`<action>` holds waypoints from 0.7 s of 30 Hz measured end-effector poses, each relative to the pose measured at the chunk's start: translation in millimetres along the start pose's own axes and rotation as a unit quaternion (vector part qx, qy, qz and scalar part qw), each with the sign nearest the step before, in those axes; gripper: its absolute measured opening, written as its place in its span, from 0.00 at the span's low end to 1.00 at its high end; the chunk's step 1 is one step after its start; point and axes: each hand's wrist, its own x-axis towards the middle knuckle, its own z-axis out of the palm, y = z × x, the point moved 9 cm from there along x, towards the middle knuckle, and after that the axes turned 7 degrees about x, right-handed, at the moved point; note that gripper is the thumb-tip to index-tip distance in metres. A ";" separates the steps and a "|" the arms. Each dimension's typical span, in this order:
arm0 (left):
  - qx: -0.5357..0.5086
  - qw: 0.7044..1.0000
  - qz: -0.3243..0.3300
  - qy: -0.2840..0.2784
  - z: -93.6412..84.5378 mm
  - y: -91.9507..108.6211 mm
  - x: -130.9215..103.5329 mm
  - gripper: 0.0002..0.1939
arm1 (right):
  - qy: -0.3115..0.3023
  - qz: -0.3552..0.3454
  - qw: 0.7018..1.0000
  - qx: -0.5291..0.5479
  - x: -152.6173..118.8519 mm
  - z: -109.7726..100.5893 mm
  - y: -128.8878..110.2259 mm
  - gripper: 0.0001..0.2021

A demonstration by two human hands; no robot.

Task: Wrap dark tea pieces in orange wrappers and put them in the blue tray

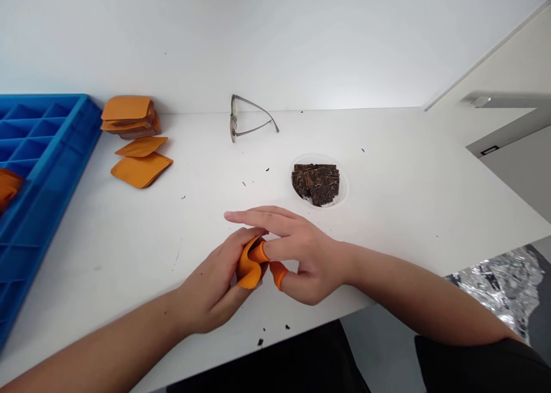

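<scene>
An orange paper pouch [248, 270] is held in my left hand [217, 284], its mouth squeezed open between thumb and fingers. My right hand [307, 246] wears orange finger cots on thumb and index finger. The index fingertip reaches into the pouch's mouth, while the thumb is apart just outside it. Its other fingers stretch out to the left above the pouch. What the pouch contains is hidden. Beyond my right hand, flat dark brown pressed pieces [316, 183], flecked with lighter stems, lie in a clear round dish [343, 193].
At the back left, a stack of orange pouches [129, 115] stands behind a few loose pouches [142, 169]. A blue compartment tray [55, 175] fills the left edge, with orange items [8, 187] inside. Folded glasses [235, 120] lie near the wall. Dark crumbs [260, 342] dot the white table [396, 209].
</scene>
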 end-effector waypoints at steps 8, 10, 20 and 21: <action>-0.035 0.999 -0.030 -0.013 0.3 -1.1 6.0 0.21 | -0.040 0.068 0.972 0.220 -1.9 4.6 16.1 0.17; -0.033 0.998 -0.053 -0.012 0.3 -5.8 5.4 0.21 | -0.053 0.096 0.962 0.251 -3.2 7.0 18.4 0.18; -0.053 0.997 -0.027 -0.046 5.5 -0.3 3.2 0.16 | -0.033 0.030 0.996 0.081 -1.1 3.7 6.6 0.14; -0.061 0.997 -0.017 -0.051 7.1 1.0 2.6 0.19 | -0.030 0.007 0.998 0.050 -1.4 3.7 3.1 0.13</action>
